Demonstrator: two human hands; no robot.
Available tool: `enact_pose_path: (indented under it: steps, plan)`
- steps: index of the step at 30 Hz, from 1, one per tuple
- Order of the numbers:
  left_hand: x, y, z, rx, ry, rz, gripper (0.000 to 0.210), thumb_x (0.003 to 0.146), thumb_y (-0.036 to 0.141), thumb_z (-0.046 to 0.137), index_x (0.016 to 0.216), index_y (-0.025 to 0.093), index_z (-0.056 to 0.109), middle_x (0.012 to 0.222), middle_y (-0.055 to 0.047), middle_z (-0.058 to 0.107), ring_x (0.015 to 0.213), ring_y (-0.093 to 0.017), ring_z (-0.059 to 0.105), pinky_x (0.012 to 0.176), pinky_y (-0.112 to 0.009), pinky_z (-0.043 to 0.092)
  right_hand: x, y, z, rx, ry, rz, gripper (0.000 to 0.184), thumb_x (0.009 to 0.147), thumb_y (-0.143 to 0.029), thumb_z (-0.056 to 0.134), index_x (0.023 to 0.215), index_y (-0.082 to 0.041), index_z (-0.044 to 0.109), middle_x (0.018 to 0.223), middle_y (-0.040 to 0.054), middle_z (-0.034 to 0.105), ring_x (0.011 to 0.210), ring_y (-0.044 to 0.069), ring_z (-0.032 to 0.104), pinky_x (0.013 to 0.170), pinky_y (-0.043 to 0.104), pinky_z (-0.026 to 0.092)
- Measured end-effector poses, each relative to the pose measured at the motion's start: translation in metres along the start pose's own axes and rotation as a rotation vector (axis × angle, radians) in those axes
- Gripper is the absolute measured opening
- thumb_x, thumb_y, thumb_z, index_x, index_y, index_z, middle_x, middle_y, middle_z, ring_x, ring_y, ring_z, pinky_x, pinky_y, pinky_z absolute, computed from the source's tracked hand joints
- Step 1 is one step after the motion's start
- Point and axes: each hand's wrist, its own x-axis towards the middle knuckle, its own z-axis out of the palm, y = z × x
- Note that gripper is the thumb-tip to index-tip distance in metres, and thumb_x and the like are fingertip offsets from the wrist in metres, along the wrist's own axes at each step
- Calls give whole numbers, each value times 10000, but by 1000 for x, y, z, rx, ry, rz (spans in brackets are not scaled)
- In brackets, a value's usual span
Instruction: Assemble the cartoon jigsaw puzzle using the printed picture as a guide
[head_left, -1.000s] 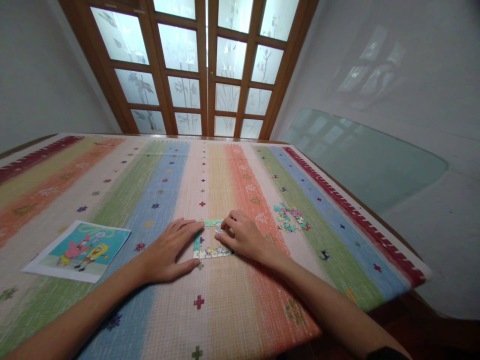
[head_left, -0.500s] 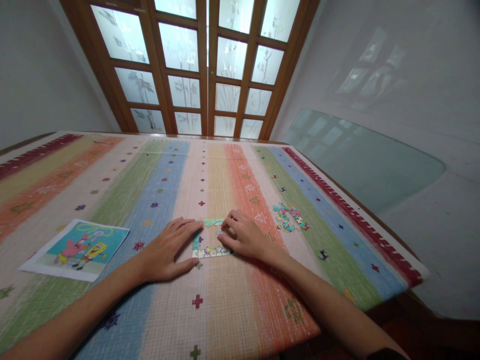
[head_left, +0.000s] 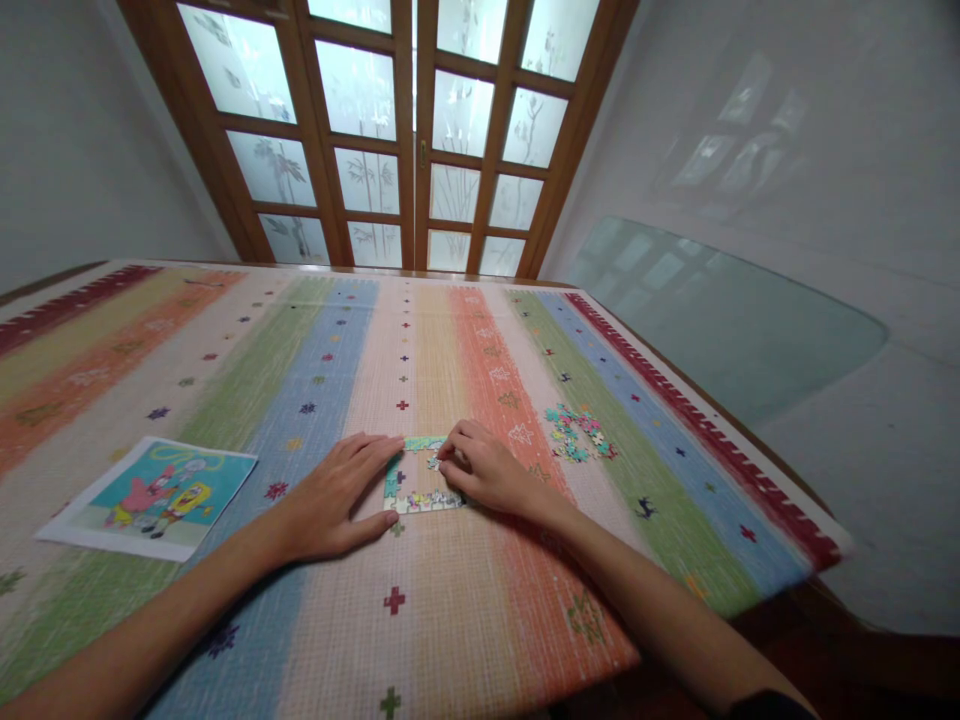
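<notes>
A rectangular border of joined jigsaw pieces [head_left: 424,502] lies on the striped tablecloth, with bare cloth showing inside it. My left hand [head_left: 334,497] rests flat at the border's left side, its fingertips at the upper left corner and its thumb at the lower left. My right hand [head_left: 484,465] is over the border's right side, thumb and forefinger pinched on a small puzzle piece [head_left: 434,461]. That hand hides most of the right edge. To the right lies a loose heap of puzzle pieces [head_left: 579,434] in teal, pink and yellow.
A printed cartoon picture [head_left: 154,497] on white paper lies to the left of my left forearm. The striped tablecloth [head_left: 465,620] covers the table. Beyond its far edge stand wooden glazed doors [head_left: 416,150]; a white wall [head_left: 862,400] runs along the right.
My right fingers have shifted slightly, and the small piece at their tips now shows more clearly inside the border. My left hand stays nearly still.
</notes>
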Motion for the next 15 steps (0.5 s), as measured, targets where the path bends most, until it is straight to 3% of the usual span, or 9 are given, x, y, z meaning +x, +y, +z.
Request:
enact_pose_path:
  steps: [5, 9, 15]
  plan:
    - [-1, 0, 1, -6, -3, -11, 711, 982, 478, 568, 1575, 219, 273, 1497, -150, 541, 1341, -353, 512, 1148, -560, 404, 3, -2, 1, -6, 32, -18, 119, 928, -117, 553, 917, -188, 647, 967, 73, 638, 938, 205, 580, 871, 358, 481]
    - [0, 0, 1, -10, -14, -23, 719, 977, 482, 576, 1579, 220, 284, 1499, -150, 544, 1346, -351, 517, 1164, -556, 383, 2, -4, 2, -104, 69, -13, 58, 919, -216, 634, 915, -167, 663, 962, 93, 645, 934, 226, 581, 857, 372, 478]
    - [1, 1, 0, -9, -12, -18, 716, 976, 484, 575, 1574, 228, 276, 1483, -153, 555, 1332, -354, 528, 1166, -569, 372, 0, -4, 2, -116, 28, -7, 70, 924, -242, 646, 941, -177, 664, 978, 88, 645, 950, 226, 587, 851, 364, 478]
